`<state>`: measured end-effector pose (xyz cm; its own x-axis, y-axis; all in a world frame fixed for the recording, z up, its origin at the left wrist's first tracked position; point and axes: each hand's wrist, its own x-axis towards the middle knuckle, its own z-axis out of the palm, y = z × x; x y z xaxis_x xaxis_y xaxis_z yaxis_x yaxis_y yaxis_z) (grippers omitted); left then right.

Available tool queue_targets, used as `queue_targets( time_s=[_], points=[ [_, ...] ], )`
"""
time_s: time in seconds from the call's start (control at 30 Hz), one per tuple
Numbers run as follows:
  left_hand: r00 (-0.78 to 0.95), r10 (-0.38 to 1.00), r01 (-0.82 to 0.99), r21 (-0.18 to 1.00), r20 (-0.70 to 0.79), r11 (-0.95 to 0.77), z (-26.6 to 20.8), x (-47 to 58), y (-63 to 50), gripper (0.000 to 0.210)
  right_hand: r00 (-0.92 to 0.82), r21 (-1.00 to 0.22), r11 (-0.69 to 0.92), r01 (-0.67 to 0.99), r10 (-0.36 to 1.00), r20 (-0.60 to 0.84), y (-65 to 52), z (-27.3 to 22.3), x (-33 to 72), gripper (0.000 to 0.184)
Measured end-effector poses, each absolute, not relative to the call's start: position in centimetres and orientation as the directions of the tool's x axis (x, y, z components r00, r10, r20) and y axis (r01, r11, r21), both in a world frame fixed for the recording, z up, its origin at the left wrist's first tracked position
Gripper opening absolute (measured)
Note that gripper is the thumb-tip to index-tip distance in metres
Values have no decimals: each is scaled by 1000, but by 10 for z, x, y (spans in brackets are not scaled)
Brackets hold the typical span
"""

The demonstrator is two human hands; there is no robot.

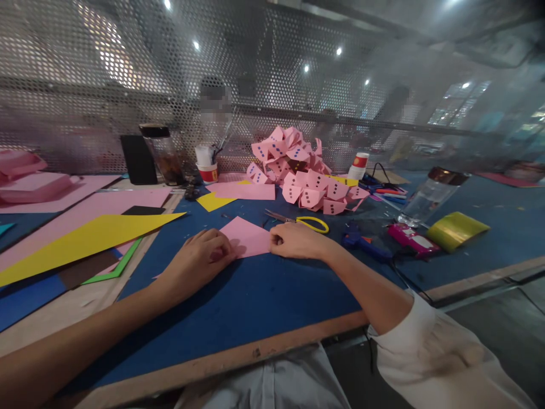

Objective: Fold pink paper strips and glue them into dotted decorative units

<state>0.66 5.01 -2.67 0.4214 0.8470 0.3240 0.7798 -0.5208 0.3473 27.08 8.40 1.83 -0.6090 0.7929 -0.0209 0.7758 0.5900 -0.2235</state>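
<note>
A piece of pink paper [247,236] with a pointed top lies on the blue table mat between my two hands. My left hand [202,255] has its fingers curled at the paper's left corner, thumb and fingertips closed on the edge. At the opposite corner my right hand [296,240] is closed, its fingers pinching the paper. Just behind my right hand lie scissors [313,223] with yellow handles. Beyond the paper rises a heap of folded pink paper pieces [293,159] marked with dark dots.
Right of my hand lie a blue glue gun [366,245], a pink cutter-like tool [412,240], a curled yellow sheet [457,230] and a leaning clear bottle [434,196]. Coloured sheets [97,236] cover the left side. A paper cup [207,170] and dark-lidded bottle [164,156] stand behind.
</note>
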Motion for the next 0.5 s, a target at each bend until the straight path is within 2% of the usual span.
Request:
queue_targets(
  time_s=[0.5],
  points=[
    [414,854,793,335,315,-508,-24,8,49,34,-575,-232,547,805,814,-78,84,25,278,14]
  ],
)
